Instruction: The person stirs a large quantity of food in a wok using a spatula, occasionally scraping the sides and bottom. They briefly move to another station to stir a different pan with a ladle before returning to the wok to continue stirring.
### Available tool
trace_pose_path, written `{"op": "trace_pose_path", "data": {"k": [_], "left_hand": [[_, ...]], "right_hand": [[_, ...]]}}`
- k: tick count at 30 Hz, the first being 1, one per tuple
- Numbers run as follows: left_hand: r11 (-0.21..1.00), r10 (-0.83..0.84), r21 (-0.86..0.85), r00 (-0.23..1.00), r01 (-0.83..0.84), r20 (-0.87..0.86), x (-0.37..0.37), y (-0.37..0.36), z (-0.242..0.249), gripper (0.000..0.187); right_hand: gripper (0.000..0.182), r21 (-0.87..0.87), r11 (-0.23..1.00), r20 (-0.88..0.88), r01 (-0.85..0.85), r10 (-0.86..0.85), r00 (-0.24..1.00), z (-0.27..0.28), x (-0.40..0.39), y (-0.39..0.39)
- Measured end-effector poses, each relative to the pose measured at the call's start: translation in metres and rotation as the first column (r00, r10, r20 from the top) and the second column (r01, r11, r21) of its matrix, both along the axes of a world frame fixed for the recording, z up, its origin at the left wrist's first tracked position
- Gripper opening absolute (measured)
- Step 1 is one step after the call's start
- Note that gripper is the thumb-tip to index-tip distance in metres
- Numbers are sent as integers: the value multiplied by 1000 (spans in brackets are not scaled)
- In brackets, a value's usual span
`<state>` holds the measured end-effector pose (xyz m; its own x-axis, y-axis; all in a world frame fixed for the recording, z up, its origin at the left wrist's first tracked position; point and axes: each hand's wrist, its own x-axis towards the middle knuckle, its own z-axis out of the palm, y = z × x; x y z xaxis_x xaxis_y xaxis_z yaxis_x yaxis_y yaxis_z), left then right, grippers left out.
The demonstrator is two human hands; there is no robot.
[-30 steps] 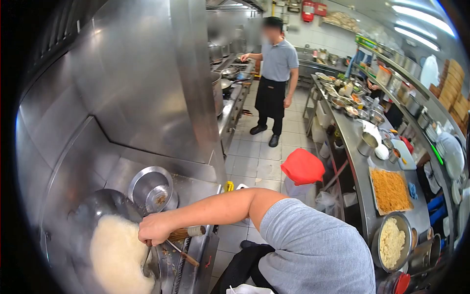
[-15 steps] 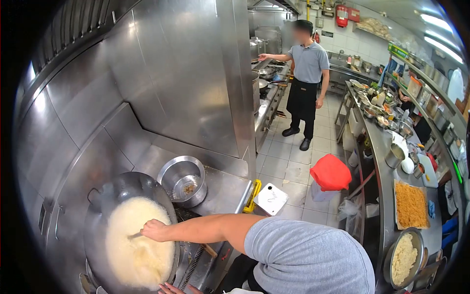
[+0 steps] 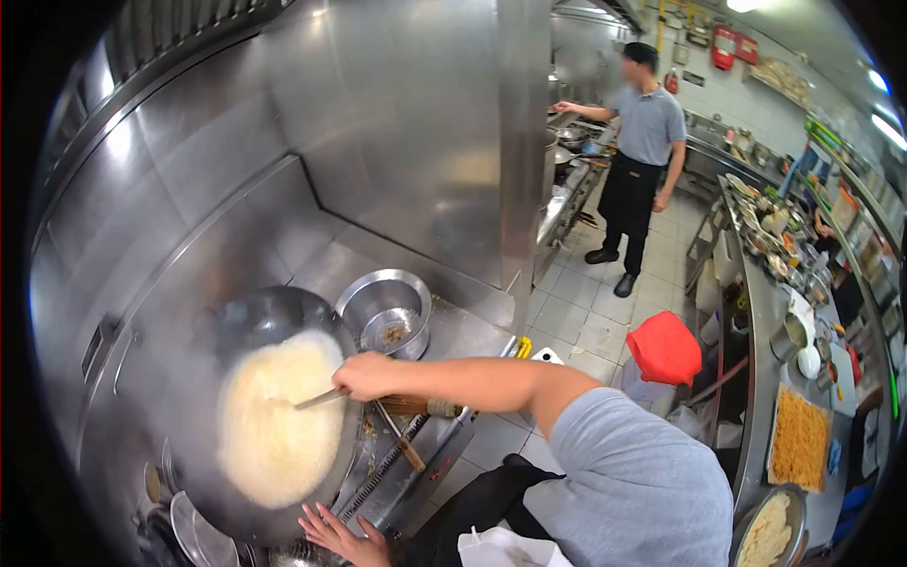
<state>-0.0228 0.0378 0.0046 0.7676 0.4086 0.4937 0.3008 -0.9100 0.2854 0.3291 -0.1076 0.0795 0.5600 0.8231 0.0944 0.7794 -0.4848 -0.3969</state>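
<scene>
Nearest to me, my left hand (image 3: 335,539) lies spread, fingers splayed and holding nothing, on the front edge of the stove (image 3: 416,472), just below the wok (image 3: 260,326). The wok sits in its burner well, dark and steaming, and holds a broad pale-yellow mass (image 3: 274,425) that covers most of its bowl. My right arm reaches across from the right, nearly level, and my right hand (image 3: 364,376) is closed tight around the wooden handle of a ladle (image 3: 316,399) over the wok's right rim; the metal end dips into the yellow mass. A second wooden-handled tool (image 3: 402,444) lies beside the wok. Just behind, a steel bowl (image 3: 387,312) holds a few brownish scraps. Farther off, on the right counter, a tray of yellow noodles (image 3: 801,439), and beyond, a co-worker (image 3: 642,151) stands at another stove.
</scene>
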Motion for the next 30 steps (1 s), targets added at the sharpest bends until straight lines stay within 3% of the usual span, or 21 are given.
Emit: {"op": "trace_pose_path", "data": {"k": [1,3,5,11,15,19,21,30], "left_hand": [[1000,28,-5,1000,-28,-8,3,-3,3,100],[991,19,129,990,-37,138,6,-5,-1,58],[996,-45,-75,997,50,66,-1,1,-1,79],[991,-42,-117,983,64,180,-10,8,-4,80],[994,-5,-112,996,14,84,-22,6,4,83],[994,-42,-105,999,40,-24,-31,9,17,84],[992,-71,-112,995,62,-72,-33,11,18,85],[990,-115,-96,989,106,-94,-36,16,15,95]], "right_hand": [[27,-20,999,-3,-28,28,1000,5,0,-13],[29,-14,995,-37,-95,94,995,20,-5,-43],[29,-41,986,-72,-162,159,985,46,-11,-68],[40,-95,948,-131,-304,291,948,108,-27,-95],[41,-97,935,-159,-341,323,933,101,-47,-64],[37,34,933,-185,-357,357,915,49,-58,-3],[31,67,957,-52,-283,286,957,15,-66,38],[24,108,993,124,43,-57,991,-46,-41,155]]}}
